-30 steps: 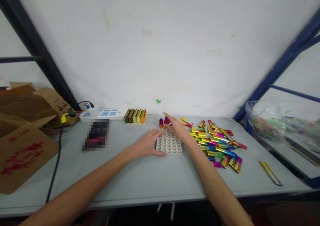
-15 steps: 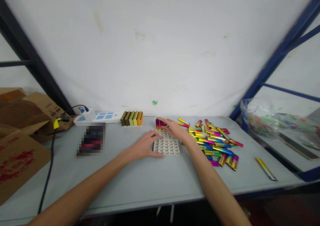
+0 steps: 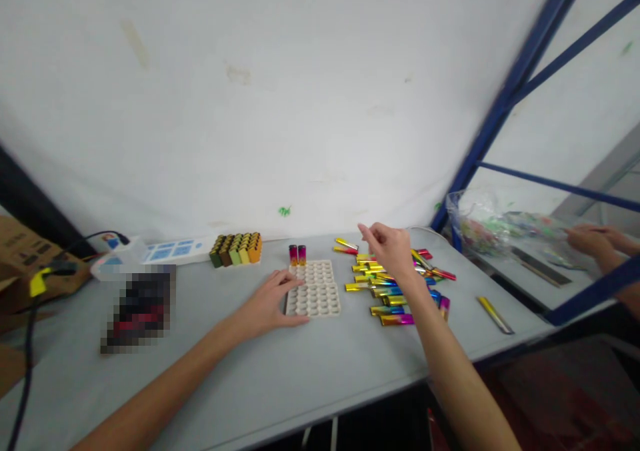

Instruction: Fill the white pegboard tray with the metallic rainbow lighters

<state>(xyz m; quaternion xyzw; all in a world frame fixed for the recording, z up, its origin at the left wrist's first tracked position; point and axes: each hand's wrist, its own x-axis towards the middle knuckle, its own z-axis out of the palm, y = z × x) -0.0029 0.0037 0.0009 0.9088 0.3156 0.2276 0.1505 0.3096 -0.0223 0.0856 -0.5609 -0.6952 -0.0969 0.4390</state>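
Tray (image 3: pixel 314 291): off-white, flat, roughly rectangular, covered with rows of oval pockets; a seam crosses it about halfway. It lies on the grey table (image 3: pixel 320 364), in front of the wall. Most pockets are bare. Two short tubes (image 3: pixel 302 256) stand upright side by side at its far left corner; glossy, dark at the top, running through magenta to orange at the bottom.

Left hand (image 3: pixel 267 302): grasping the tray by its near left corner, thumb along the near edge, fingers over the left side.

Right hand (image 3: pixel 389 246): raised over the left part of the loose pile (image 3: pixel 380 282), fingers curled, one digit jutting out; cannot tell whether anything is held. Pile is of mirror-bright tubes lying at mixed angles, mainly yellow-gold, with blue, magenta, red and green. One yellow-and-silver tube (image 3: pixel 495 315) lies apart, to the right.

Far left of tray: block of matte tubes (image 3: pixel 236 250), upright, close-packed, coloured by row, dark green through orange.
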